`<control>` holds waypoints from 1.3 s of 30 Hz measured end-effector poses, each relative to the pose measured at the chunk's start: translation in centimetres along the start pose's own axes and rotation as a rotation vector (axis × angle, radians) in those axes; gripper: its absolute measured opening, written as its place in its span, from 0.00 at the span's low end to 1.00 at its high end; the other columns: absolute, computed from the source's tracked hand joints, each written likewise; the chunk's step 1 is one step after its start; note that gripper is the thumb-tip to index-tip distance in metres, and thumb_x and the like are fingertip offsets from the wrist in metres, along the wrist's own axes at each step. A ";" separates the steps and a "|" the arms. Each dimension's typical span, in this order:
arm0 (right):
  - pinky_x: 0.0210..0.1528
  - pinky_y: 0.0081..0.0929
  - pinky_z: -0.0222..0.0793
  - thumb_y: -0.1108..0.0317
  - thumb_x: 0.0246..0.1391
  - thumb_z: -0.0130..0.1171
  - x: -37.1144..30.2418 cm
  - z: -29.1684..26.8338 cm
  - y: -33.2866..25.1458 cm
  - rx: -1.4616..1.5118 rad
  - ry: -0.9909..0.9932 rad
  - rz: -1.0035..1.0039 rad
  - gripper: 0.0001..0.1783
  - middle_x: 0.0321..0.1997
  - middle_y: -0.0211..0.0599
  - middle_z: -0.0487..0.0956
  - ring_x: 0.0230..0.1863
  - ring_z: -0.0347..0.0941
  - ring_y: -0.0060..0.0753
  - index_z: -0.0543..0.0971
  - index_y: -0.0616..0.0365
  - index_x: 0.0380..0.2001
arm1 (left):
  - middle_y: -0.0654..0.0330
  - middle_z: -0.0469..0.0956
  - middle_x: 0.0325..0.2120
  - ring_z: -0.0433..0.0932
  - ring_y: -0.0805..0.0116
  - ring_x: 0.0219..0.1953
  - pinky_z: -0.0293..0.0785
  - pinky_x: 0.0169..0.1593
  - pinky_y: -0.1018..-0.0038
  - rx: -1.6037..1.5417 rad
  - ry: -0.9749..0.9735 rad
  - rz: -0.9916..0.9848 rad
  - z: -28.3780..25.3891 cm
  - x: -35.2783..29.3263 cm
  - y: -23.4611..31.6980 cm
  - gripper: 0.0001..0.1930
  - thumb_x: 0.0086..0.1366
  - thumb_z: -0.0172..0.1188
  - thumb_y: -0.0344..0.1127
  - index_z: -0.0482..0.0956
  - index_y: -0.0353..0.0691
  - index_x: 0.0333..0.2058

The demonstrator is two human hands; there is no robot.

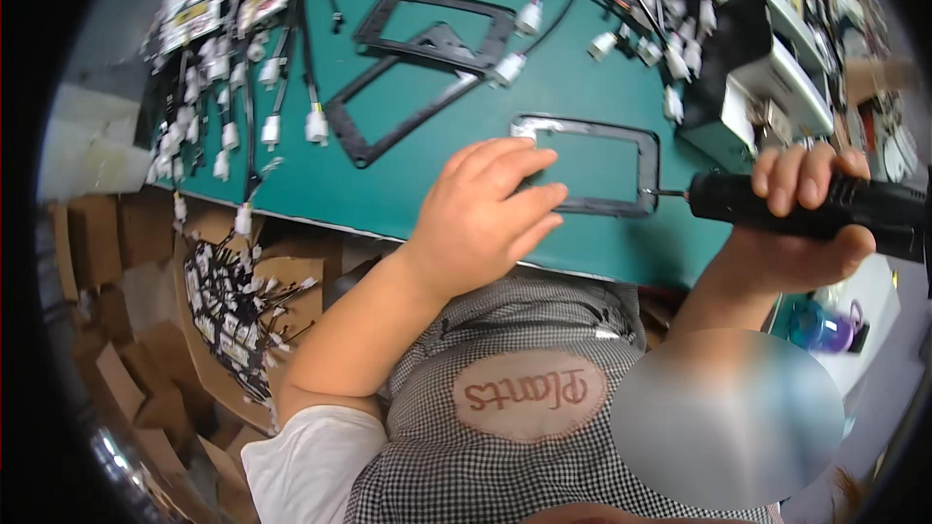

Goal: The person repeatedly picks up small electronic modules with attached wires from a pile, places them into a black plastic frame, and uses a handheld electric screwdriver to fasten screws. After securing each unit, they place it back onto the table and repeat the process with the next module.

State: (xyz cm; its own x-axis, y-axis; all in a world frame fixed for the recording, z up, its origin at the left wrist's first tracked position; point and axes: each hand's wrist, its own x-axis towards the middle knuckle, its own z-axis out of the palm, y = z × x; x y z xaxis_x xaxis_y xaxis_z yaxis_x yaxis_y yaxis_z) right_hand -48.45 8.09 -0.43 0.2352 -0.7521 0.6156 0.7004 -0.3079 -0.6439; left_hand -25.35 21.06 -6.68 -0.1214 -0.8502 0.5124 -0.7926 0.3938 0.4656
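A black rectangular plastic frame (pixel 649 160) lies on the green table mat in front of me. My left hand (pixel 495 199) rests over its left end, fingers stretched out and apart, covering that corner. In my right hand (pixel 791 257) is a black electric screwdriver (pixel 723 202), held level with fingers wrapped round its body. Its thin bit points left and its tip is at the frame's lower right corner. Whether a screw sits under the tip is too small to tell. Farther back, another black frame (pixel 383 29) overlaps a tilted black frame (pixel 345 126).
Bundles of black cables with white connectors (pixel 316 126) lie at the left, and more connectors (pixel 677 63) at the back right. A black and white box (pixel 733 121) stands near the screwdriver. Below the table's left edge, a cardboard box (pixel 204 349) holds more cables.
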 end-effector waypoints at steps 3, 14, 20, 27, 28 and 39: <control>0.31 0.27 0.63 0.42 0.50 0.63 1.3 0.4 0.0 0.046 0.000 0.018 0.36 0.30 0.30 0.69 0.25 0.66 0.25 0.69 0.59 0.50 | 0.57 0.77 0.44 0.76 0.53 0.48 0.71 0.51 0.62 0.078 0.074 0.002 -2.6 0.5 -1.0 0.14 0.47 0.70 0.33 0.83 0.43 0.35; 0.26 0.22 0.65 0.42 0.51 0.63 1.2 -1.1 1.8 -0.031 0.134 -0.001 0.35 0.28 0.31 0.68 0.21 0.65 0.23 0.68 0.60 0.49 | 0.55 0.78 0.46 0.73 0.53 0.52 0.66 0.57 0.62 0.794 0.095 -0.274 -17.1 3.2 -14.3 0.21 0.57 0.64 0.39 0.77 0.44 0.50; 0.24 0.23 0.66 0.43 0.51 0.64 1.5 -1.7 1.9 -0.041 0.187 -0.003 0.35 0.27 0.30 0.68 0.20 0.65 0.22 0.67 0.61 0.48 | 0.49 0.68 0.57 0.64 0.51 0.61 0.62 0.64 0.62 0.976 -0.359 -0.664 -21.4 6.3 -23.8 0.38 0.53 0.64 0.37 0.60 0.51 0.64; 0.24 0.24 0.67 0.44 0.51 0.64 1.4 -1.9 1.8 -0.032 0.158 -0.013 0.35 0.27 0.31 0.68 0.21 0.65 0.23 0.67 0.61 0.49 | 0.50 0.68 0.58 0.65 0.52 0.61 0.63 0.63 0.63 0.897 -0.527 -0.869 -20.6 8.5 -26.1 0.39 0.46 0.69 0.43 0.67 0.55 0.60; 0.24 0.24 0.67 0.44 0.51 0.64 1.4 -1.9 1.8 -0.030 0.155 -0.014 0.35 0.27 0.31 0.68 0.21 0.65 0.23 0.67 0.61 0.49 | 0.51 0.68 0.58 0.66 0.52 0.60 0.64 0.62 0.62 0.864 -0.523 -0.898 -20.7 8.3 -25.9 0.39 0.46 0.69 0.45 0.68 0.55 0.60; 0.28 0.25 0.67 0.42 0.51 0.64 1.3 -2.4 0.8 0.085 0.101 -0.034 0.36 0.29 0.31 0.69 0.23 0.67 0.24 0.68 0.61 0.50 | 0.56 0.73 0.54 0.70 0.68 0.55 0.63 0.59 0.71 -0.040 0.640 -0.351 -34.9 8.2 -16.1 0.25 0.63 0.61 0.44 0.69 0.39 0.55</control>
State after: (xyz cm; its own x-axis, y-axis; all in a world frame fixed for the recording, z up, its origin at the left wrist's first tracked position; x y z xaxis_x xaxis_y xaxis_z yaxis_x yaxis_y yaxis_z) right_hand -49.20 5.50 -1.28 0.1443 -0.7983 0.5847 0.7627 -0.2868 -0.5798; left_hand 7.31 19.99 15.19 0.5183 -0.5628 0.6439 -0.6969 0.1585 0.6994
